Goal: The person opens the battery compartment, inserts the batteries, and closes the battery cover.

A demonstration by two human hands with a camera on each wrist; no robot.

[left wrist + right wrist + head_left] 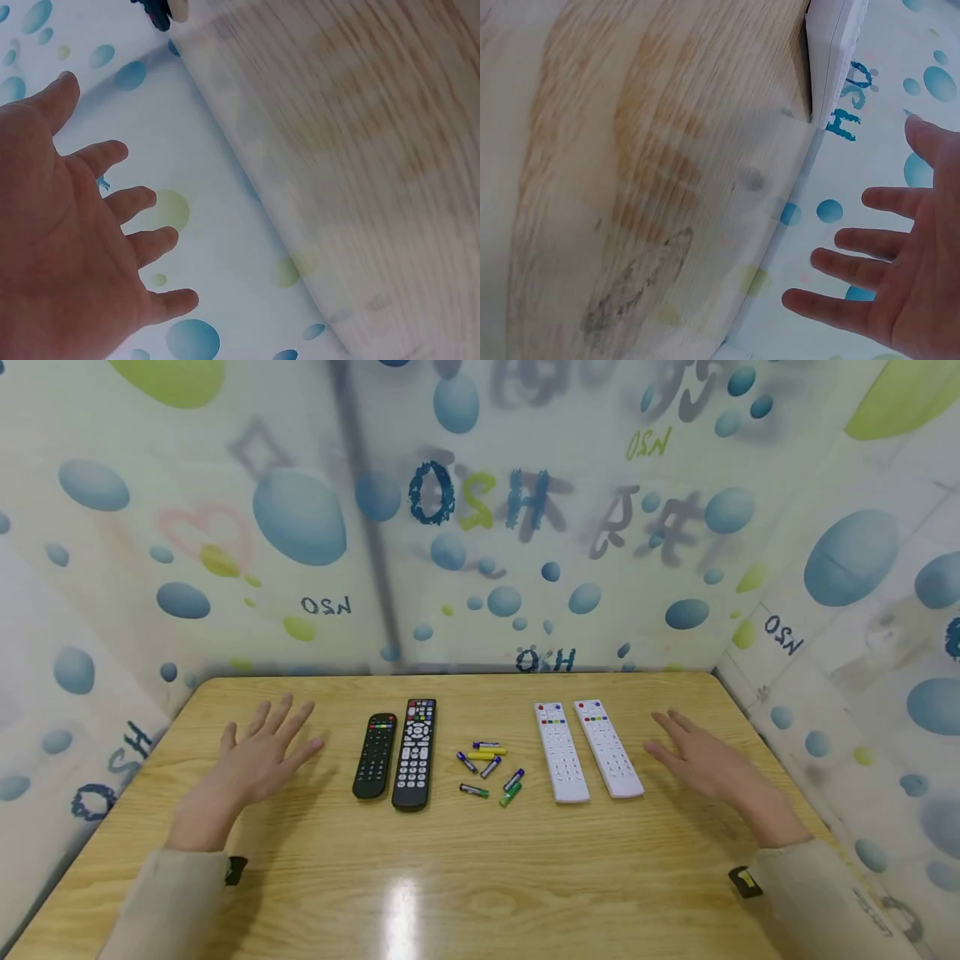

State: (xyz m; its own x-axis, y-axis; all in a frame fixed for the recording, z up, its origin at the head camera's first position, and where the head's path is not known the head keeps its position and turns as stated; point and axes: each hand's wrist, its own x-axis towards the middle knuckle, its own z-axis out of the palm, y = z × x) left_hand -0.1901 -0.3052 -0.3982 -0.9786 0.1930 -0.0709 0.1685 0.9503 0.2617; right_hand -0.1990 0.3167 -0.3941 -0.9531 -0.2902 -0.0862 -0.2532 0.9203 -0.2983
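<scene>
My left hand [258,756] hovers over the table's left side with its fingers spread and nothing in it. Nearest to it lies a small black remote control [374,757], with a longer black remote control [415,755] alongside. On the right, my right hand [701,760] is held out with straight fingers, also holding nothing. Two white remote controls lie left of it, the nearer one [608,749] and another [562,752]. Between the black and white pairs several small batteries are scattered, among them a yellow one [487,756] and a green one [511,794].
The wooden table [480,877] meets a patterned curtain wall [465,585] at its back edge, and similar walls flank both sides. A glare spot shows on the front of the tabletop. Dark wrist straps [745,882] show at both sleeves.
</scene>
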